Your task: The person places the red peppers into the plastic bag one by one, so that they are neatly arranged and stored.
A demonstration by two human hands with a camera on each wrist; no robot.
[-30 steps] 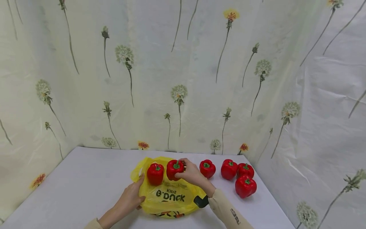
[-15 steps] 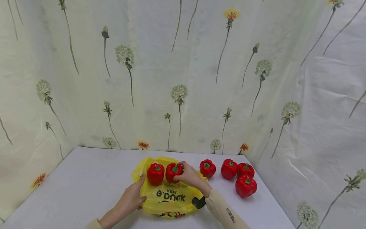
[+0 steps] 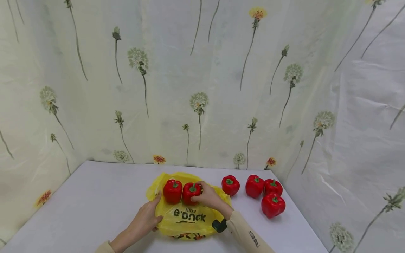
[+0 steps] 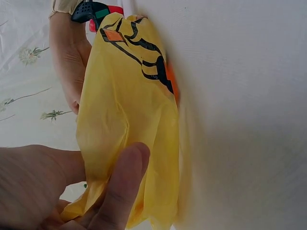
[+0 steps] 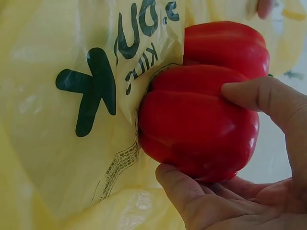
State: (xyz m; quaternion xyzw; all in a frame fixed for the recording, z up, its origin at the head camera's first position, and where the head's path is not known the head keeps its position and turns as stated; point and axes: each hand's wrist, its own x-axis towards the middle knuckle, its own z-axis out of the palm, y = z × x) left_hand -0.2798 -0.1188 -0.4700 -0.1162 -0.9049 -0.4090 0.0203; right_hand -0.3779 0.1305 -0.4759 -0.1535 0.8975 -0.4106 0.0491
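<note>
Yellow plastic bag (image 3: 169, 225) on the white table (image 3: 110, 189), dark print on its face. Two red peppers at its mouth, film behind and in front of them: left pepper (image 3: 172, 192) upright with green stem up, gripped pepper (image 3: 190, 194) just beside it. Can't tell if those two touch or how deep they sit.

Right hand (image 3: 209, 196) is clamped on the gripped pepper from its right side; right wrist view has digits on opposite sides of it, its far side against the printed film. Left hand (image 3: 147, 214) grips the bag's left edge, film pinched between the digits.

Outside the bag, right of it: near pepper (image 3: 230, 185) alone, then a cluster of three: upper-left pepper (image 3: 254, 186), upper-right pepper (image 3: 273, 187), front pepper (image 3: 273, 205).
</note>
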